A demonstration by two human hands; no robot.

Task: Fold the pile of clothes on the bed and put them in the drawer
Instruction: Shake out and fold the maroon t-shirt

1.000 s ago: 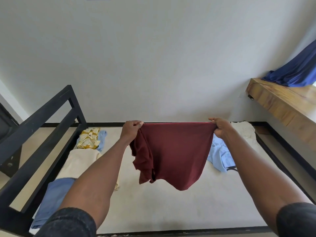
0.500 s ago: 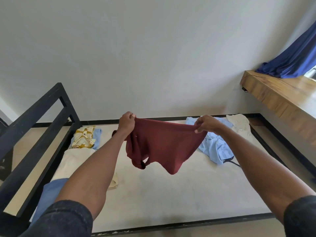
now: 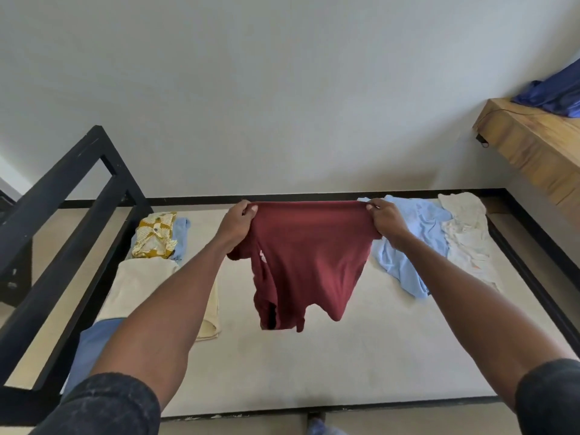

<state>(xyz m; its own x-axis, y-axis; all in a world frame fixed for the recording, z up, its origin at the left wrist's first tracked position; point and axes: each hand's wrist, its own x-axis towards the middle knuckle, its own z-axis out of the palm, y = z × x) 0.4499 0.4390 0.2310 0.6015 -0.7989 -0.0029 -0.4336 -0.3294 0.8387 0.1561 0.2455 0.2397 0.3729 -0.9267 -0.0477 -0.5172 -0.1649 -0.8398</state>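
Both hands, left hand point(image 3: 237, 223) and right hand point(image 3: 385, 221), pinch the maroon shirt's point(image 3: 306, 262) top edge, suspended above the bed point(image 3: 361, 356) at 12 o'clock. Keep the edge taut; lower flat before folding.

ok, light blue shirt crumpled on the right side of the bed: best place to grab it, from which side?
Probably the near bottom edge of the light blue shirt, coming from above on its left, bed-centre side. That edge lies flat and exposed on the mattress; its right side touches the white garment.
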